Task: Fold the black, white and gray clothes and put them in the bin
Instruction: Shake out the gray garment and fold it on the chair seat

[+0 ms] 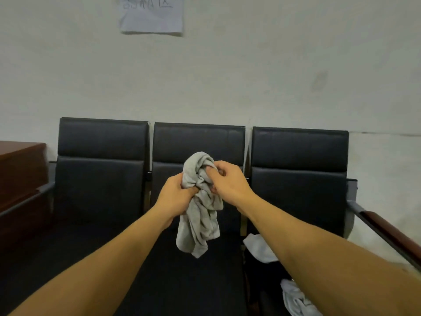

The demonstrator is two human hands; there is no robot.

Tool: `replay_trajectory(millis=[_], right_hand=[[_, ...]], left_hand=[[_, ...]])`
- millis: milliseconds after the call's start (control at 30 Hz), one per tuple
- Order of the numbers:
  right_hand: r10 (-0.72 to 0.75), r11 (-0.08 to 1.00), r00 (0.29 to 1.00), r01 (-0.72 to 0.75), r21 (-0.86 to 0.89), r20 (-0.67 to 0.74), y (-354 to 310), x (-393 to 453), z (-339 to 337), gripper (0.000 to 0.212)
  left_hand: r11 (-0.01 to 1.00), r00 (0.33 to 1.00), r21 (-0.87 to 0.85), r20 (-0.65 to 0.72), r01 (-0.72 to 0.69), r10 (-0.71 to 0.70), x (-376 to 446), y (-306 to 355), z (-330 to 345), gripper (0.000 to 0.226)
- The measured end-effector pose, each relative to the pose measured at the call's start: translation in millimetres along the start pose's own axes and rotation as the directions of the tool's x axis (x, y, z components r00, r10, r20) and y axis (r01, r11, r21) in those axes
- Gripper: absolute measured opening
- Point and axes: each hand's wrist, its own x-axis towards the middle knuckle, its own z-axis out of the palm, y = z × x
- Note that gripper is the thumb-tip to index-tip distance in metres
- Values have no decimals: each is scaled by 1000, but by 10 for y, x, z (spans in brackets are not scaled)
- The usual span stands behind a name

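Gray garment [200, 208] bunched, held above middle seat [182, 281]: left hand [175, 197] clenched round it, right hand [227, 181] pinching upper folds, fingers curled.

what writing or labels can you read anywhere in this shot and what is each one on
Paper sheet on the wall: handwritten characters along its cropped top edge; only the last looks like "区", the rest are cut off and too blurred to read.
White garment at the lower right: a dark printed mark, too blurred to read.
Gray garment gripped by the left hand and right hand: no text visible.
Black chairs: no labels visible.
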Motion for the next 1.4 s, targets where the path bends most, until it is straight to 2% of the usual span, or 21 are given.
replay_trajectory(millis=[133, 267, 400, 533, 667, 767, 867, 933, 1100, 1167, 1267, 1333, 1367, 1400], right_hand=[[-1, 999, 1000, 1, -45, -2, 144, -66, -239, 14], [16, 1000, 998, -17, -10, -53, 265, -220, -323, 13], [29, 998, 999, -27, 50, -20, 354, -406, -267, 27], [49, 993, 997, -55, 103, 67, 489, -636, -23, 55], [51, 989, 996, -61, 132, 77, 634, -765, 175, 65], [63, 989, 988, -81, 126, 144, 736, -819, 306, 83], [93, 990, 980, -110, 86, 176, 831, -845, 393, 96], [89, 995, 987, -94, 28, 134, 870, -864, 418, 92], [132, 991, 991, -132, -7, 18, 970, -976, 552, 41], [161, 987, 987, -161, -5, 1, 1032, -1023, 588, 30], [163, 987, 986, -163, -3, -32, 1092, -1070, 599, 20], [160, 987, 985, -161, -1, -58, 1128, -1077, 583, 16], [164, 987, 984, -164, 3, -67, 1137, -1079, 570, 15], [171, 985, 982, -170, 14, -79, 1150, -1076, 557, 15]], left_hand=[[998, 998, 49, 55, -38, 35, 39, 14, 215, 14], [991, 990, 92, 116, -94, 83, 4, 18, 277, 9], [995, 992, 61, 106, -82, 75, -64, -1, 244, 8], [996, 994, -83, 108, 18, -9, -195, -98, 98, 16], [981, 981, -146, 165, 128, -104, -286, -261, -38, 24], [964, 956, -161, 239, 212, -170, -349, -416, -135, 26], [940, 909, -205, 374, 274, -183, -463, -493, -194, 29], [946, 882, -191, 445, 264, -156, -529, -515, -215, 38], [981, 828, -37, 542, 192, -141, -640, -649, -235, 53], [986, 829, 28, 537, 167, -156, -640, -718, -199, 54], [983, 894, 174, 431, 53, -124, -618, -803, -131, 40], [972, 945, 235, 314, 19, -94, -613, -824, -83, 13], [969, 963, 245, 256, 16, -81, -616, -812, -64, 11], [968, 977, 250, 204, 16, -68, -611, -807, -48, 18]])
